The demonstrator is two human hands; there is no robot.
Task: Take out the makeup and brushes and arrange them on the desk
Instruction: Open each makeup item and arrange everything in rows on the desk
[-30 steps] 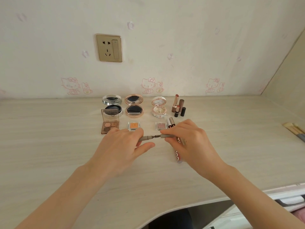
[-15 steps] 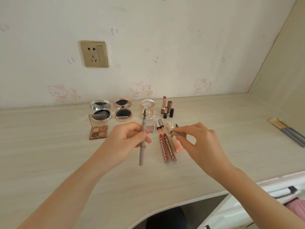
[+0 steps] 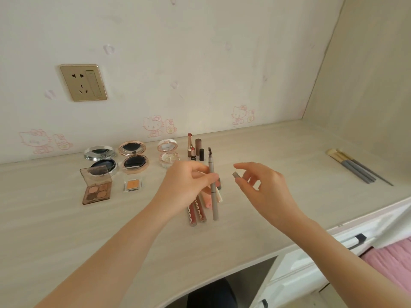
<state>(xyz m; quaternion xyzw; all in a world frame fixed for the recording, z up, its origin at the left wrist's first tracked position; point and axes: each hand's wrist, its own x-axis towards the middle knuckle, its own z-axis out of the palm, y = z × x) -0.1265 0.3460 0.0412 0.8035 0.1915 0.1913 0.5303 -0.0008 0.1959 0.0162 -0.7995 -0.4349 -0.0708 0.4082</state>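
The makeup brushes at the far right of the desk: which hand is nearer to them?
Right. The right hand hovers mid-desk, well short of the makeup brushes; the left hand is farther away, holding the brow pencil.

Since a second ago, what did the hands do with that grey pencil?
The left hand turned the slim grey brow pencil from lying crosswise to upright, spiral brush on top. The right hand let go of it and now pinches its small grey cap. The open compacts and the brushes on the wooden desk stayed put.
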